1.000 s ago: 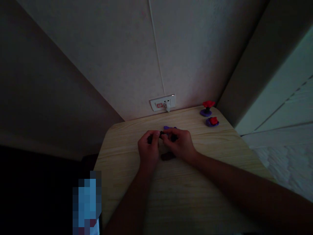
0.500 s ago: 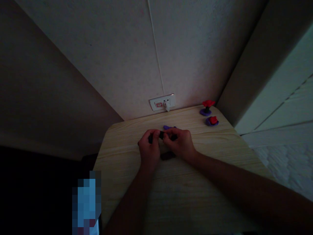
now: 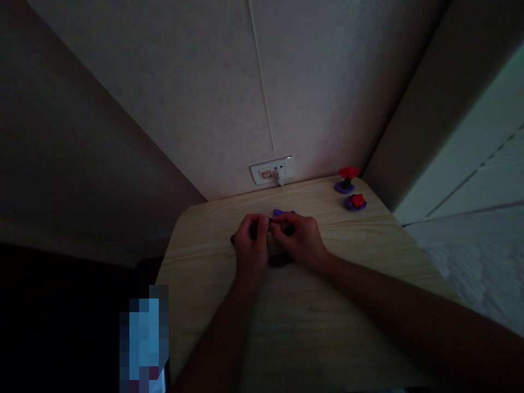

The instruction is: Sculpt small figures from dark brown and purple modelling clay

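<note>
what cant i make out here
All in the head view:
Dark piece at the fingertips: mostly covered by the left hand and right hand.
Purple piece: partly hidden behind the right hand.
Dark lump below: detail lost in dim light.
Right forearm: cut off by frame edge.

Fingertips of the bare left hand (image 3: 249,240) and bare right hand (image 3: 305,240) cover most of a small black piece (image 3: 269,221), its shape too small to tell. The right hand hides part of a smooth purple piece (image 3: 280,212) on its far side and of a dark oblong lump (image 3: 279,260) on its near side. Pixelation blurs a bluish patch (image 3: 144,335) at near left, cut off by the near edge.
</note>
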`<state>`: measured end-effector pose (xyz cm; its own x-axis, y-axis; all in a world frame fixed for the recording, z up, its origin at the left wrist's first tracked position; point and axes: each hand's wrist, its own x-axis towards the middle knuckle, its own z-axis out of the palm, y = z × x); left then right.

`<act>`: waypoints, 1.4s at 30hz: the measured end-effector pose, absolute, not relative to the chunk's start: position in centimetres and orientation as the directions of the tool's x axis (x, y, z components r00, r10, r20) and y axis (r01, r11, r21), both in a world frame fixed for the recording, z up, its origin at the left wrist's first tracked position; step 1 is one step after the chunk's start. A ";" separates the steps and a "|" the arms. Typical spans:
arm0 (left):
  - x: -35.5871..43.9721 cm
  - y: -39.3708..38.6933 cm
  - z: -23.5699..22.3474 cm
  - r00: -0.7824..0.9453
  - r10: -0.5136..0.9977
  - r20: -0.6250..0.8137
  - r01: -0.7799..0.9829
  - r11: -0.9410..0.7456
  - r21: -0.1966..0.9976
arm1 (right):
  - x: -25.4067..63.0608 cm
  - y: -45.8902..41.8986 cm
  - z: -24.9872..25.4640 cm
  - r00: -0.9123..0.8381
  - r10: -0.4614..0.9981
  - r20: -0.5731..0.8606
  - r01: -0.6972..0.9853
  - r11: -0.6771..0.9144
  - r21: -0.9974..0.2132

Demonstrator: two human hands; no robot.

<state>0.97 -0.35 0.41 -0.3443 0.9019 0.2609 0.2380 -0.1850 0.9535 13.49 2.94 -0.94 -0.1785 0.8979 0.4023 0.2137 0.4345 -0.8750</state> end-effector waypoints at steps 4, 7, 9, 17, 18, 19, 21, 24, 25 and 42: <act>0.9 -0.3 0.4 -0.348 0.897 0.274 0.305 -0.168 0.937 | 13.5 2.9 -1.0 -0.201 0.900 0.386 0.220 0.426 -0.878; 0.9 -0.3 0.4 -0.355 0.893 0.278 0.327 -0.160 0.931 | 13.4 2.8 -0.9 -0.203 0.906 0.371 0.210 0.410 -0.887; 0.9 -0.4 0.5 -0.351 0.892 0.284 0.342 -0.160 0.926 | 13.4 2.8 -0.9 -0.204 0.910 0.360 0.209 0.400 -0.892; 1.1 -0.3 0.8 -0.365 0.894 0.260 0.315 -0.144 0.938 | 13.5 2.8 -0.8 -0.228 0.904 0.361 0.221 0.410 -0.885; 1.1 -0.3 0.8 -0.368 0.893 0.258 0.308 -0.145 0.940 | 13.5 2.8 -0.8 -0.228 0.904 0.362 0.219 0.410 -0.885; 1.1 -0.3 0.8 -0.366 0.894 0.257 0.302 -0.147 0.942 | 13.5 2.8 -0.7 -0.227 0.904 0.363 0.218 0.411 -0.885; 1.2 -0.4 0.8 -0.357 0.898 0.257 0.290 -0.155 0.944 | 13.5 2.7 -0.6 -0.223 0.902 0.370 0.215 0.416 -0.884; 1.2 -0.5 0.7 -0.347 0.904 0.251 0.275 -0.158 0.948 | 13.5 2.7 -0.4 -0.226 0.897 0.380 0.218 0.427 -0.878; 1.2 -0.5 0.7 -0.348 0.904 0.249 0.275 -0.155 0.949 | 13.5 2.6 -0.4 -0.225 0.896 0.382 0.223 0.429 -0.875; 1.2 -0.4 0.6 -0.434 0.892 0.123 0.048 -0.113 0.992 | 14.1 2.8 -0.2 -0.168 0.939 0.300 0.127 0.322 -0.938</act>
